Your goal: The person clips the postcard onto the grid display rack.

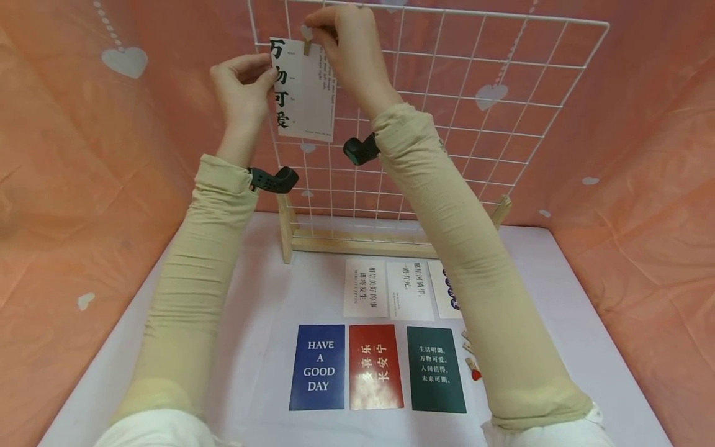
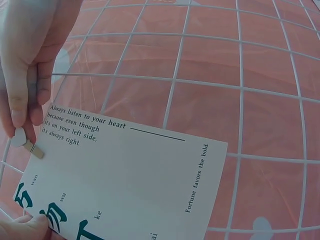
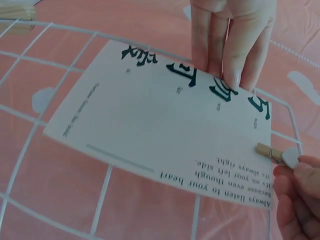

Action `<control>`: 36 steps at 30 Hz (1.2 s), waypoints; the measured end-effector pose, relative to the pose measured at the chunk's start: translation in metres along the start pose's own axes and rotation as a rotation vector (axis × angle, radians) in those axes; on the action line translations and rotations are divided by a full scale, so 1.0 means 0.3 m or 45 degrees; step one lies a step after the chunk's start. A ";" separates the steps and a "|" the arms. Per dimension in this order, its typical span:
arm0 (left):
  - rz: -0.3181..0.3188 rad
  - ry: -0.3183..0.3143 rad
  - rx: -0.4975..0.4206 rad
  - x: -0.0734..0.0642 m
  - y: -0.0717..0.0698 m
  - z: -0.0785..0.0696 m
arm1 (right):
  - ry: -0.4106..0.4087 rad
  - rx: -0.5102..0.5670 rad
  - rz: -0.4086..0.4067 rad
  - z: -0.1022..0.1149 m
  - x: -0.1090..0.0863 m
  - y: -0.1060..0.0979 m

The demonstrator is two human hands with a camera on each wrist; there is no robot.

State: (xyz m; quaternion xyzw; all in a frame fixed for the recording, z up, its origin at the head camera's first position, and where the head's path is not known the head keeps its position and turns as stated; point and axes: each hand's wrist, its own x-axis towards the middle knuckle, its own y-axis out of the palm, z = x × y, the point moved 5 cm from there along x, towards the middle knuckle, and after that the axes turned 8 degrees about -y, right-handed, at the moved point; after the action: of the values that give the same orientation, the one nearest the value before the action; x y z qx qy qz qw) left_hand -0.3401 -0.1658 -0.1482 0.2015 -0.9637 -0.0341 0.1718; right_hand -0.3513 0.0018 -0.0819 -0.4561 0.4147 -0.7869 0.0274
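Observation:
A white card (image 1: 306, 93) with large dark characters and small English print hangs at the upper left of a white wire grid (image 1: 565, 107). My left hand (image 1: 244, 84) pinches the card's left edge between thumb and fingers. With my right hand (image 1: 357, 53), I pinch a small wooden clothespin (image 3: 269, 151) by its end, where a white heart (image 3: 290, 157) is fixed. The clothespin's jaws lie over the card's top edge. In the left wrist view the card (image 2: 135, 165) lies in front of the grid wires, tilted.
The grid stands in a wooden base (image 1: 363, 246). On the table lie a blue card (image 1: 318, 366), a red card (image 1: 375, 366), a green card (image 1: 436, 369) and several white cards (image 1: 365, 288). Small clothespins (image 1: 471, 364) lie beside my right sleeve. Orange cloth walls (image 1: 72, 198) surround the table.

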 end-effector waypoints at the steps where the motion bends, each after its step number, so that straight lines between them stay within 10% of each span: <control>1: 0.002 -0.013 -0.019 0.002 -0.001 0.002 | -0.017 -0.008 0.001 -0.002 -0.002 0.000; 23: 0.044 -0.085 -0.121 0.006 -0.026 0.019 | -0.088 0.217 -0.105 -0.043 -0.051 0.002; 36: 0.125 -0.083 -0.391 -0.009 -0.060 0.024 | -0.089 0.463 -0.166 -0.071 -0.120 -0.014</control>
State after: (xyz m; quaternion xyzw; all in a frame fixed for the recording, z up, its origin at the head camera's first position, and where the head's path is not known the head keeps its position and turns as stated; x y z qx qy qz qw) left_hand -0.3334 -0.1814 -0.1581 0.1242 -0.9610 -0.1790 0.1705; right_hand -0.3447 0.0331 -0.1094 -0.4968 0.2339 -0.8326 0.0727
